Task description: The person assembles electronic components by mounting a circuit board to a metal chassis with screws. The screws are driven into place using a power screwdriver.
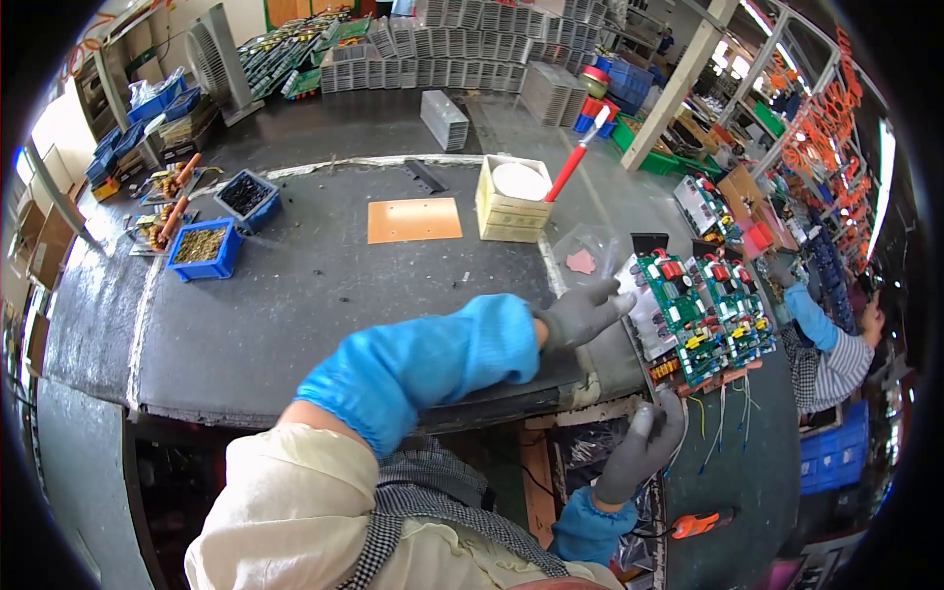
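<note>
In the head view, my left hand (588,313), in a grey glove, reaches across to the right over the dark table (295,324). Its fingers are stretched out and slightly parted, with nothing gripped that I can see. The fingertips are just beside the silver metal piece (644,313) along the left side of the nearer green circuit board (680,317); I can't tell whether they touch it.

My right hand (639,450), gloved the same way, is lower down, by the bottom left corner of that board. Thumb and fingers stand apart in a curve, and I see nothing pinched between them. Whether the fingertips touch the board's lower edge, I can't tell.

The second green board (737,310) sits right beside the first, both crowded with red, yellow and black parts. Thin wires (721,418) trail from their lower edge onto the table. An orange power tool (700,523) lies below them, to the right of my right sleeve (593,526).

Beyond my left hand are a clear plastic bag (597,246) and a pale box (511,218), with a red-handled tool (568,172) upright at its right side. An orange sheet (414,220) lies left of the box. At the far right, a co-worker (841,359) in a striped top reaches toward other parts.
</note>
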The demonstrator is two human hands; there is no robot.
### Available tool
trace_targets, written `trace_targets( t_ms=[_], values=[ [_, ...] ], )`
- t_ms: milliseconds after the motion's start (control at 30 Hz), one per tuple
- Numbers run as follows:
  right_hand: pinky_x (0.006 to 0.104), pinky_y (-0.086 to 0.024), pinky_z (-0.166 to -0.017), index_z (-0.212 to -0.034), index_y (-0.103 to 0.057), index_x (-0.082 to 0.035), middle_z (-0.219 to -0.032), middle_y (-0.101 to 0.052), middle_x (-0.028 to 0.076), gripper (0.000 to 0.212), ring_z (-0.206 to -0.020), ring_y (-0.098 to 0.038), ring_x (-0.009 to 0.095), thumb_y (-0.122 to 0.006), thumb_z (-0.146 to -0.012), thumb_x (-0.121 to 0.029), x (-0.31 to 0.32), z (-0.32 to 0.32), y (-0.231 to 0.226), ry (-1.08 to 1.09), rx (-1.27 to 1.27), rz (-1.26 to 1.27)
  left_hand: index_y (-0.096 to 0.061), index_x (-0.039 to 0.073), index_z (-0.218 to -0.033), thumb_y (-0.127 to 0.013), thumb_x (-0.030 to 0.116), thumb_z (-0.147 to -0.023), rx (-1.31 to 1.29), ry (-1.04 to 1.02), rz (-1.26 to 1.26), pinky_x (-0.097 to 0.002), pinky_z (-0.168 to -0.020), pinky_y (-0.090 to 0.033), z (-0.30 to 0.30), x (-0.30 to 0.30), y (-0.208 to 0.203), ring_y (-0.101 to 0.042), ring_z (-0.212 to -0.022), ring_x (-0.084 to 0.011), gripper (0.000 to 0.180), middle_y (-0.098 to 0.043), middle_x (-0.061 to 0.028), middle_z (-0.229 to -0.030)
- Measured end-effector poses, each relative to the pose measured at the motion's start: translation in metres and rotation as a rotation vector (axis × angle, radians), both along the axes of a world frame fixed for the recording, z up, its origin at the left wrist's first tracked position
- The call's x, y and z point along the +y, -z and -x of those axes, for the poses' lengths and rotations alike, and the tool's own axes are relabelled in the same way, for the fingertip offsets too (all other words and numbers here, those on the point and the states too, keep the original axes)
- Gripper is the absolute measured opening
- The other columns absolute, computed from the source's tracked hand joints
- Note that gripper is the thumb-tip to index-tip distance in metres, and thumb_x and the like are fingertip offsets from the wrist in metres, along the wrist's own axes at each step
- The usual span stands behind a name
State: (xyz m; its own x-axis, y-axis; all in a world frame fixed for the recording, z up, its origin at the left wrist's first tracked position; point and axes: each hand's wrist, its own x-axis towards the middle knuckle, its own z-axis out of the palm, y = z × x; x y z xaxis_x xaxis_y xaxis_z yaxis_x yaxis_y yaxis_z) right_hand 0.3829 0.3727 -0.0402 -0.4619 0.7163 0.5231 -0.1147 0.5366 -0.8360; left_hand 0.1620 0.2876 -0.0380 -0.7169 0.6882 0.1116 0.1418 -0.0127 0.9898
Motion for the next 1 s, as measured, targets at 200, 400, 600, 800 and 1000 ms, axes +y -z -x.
trace_targets(
  t_ms=[200, 400, 600, 800, 1000],
  values=[
    [0.0312, -0.049, -0.081, -0.129, -0.058, 0.001, -0.114, -0.058, 0.01, 0.04, -0.09, -0.057, 0.016, -0.063, -0.089, -0.001, -0.047, 0.073, -0.058, -0.528, -0.048, -0.291, -0.058, 0.001, -0.138, -0.062, 0.041, -0.1, 0.158, 0.111, 0.295, -0.0392, -0.11, -0.043, -0.019, -0.21, -0.028, -0.058, -0.128, -0.0284, 0.055, -0.062, -0.0199, -0.135],
    [0.0353, -0.051, -0.091, -0.132, -0.054, -0.003, -0.14, -0.051, 0.013, 0.052, -0.112, -0.061, 0.025, -0.072, -0.084, -0.008, -0.13, 0.219, -0.105, -0.928, -0.016, -0.468, -0.061, -0.002, -0.132, -0.07, 0.021, -0.096, 0.126, -0.493, 0.227, -0.0334, -0.1, -0.05, -0.057, -0.4, -0.022, -0.065, -0.114, -0.0225, 0.043, -0.068, -0.0141, -0.123],
    [0.0389, -0.045, -0.1, -0.137, -0.049, 0.0, -0.132, -0.056, 0.019, 0.065, -0.119, -0.058, 0.03, -0.075, -0.084, -0.026, -0.226, 0.435, -0.096, -0.859, -0.164, -0.151, -0.061, -0.003, -0.131, -0.066, 0.009, -0.097, 0.37, -1.195, 0.078, -0.0318, -0.1, -0.05, -0.067, -0.494, 0.028, -0.064, -0.114, -0.0193, 0.036, -0.069, -0.0121, -0.123],
    [0.0423, -0.047, -0.097, -0.129, -0.05, 0.006, -0.123, -0.062, 0.022, 0.083, -0.111, -0.061, 0.033, -0.089, -0.064, -0.029, -0.212, 0.61, -0.021, -0.346, -0.264, -0.05, -0.062, -0.002, -0.129, -0.061, 0.0, -0.094, 0.38, -1.531, -0.047, -0.0305, -0.097, -0.05, -0.064, -0.514, 0.03, -0.064, -0.109, -0.0166, 0.035, -0.066, -0.0102, -0.124],
    [0.0455, -0.048, -0.098, -0.128, -0.055, 0.005, -0.123, -0.065, 0.026, 0.073, -0.109, -0.065, 0.038, -0.086, -0.066, -0.018, -0.137, 0.701, 0.042, -0.243, -0.448, -0.015, -0.062, -0.004, -0.125, -0.062, 0.001, -0.089, 0.299, -1.396, 0.004, -0.0336, -0.094, -0.051, -0.061, -0.523, 0.024, -0.064, -0.11, -0.022, 0.036, -0.066, -0.0158, -0.125]
  ],
)
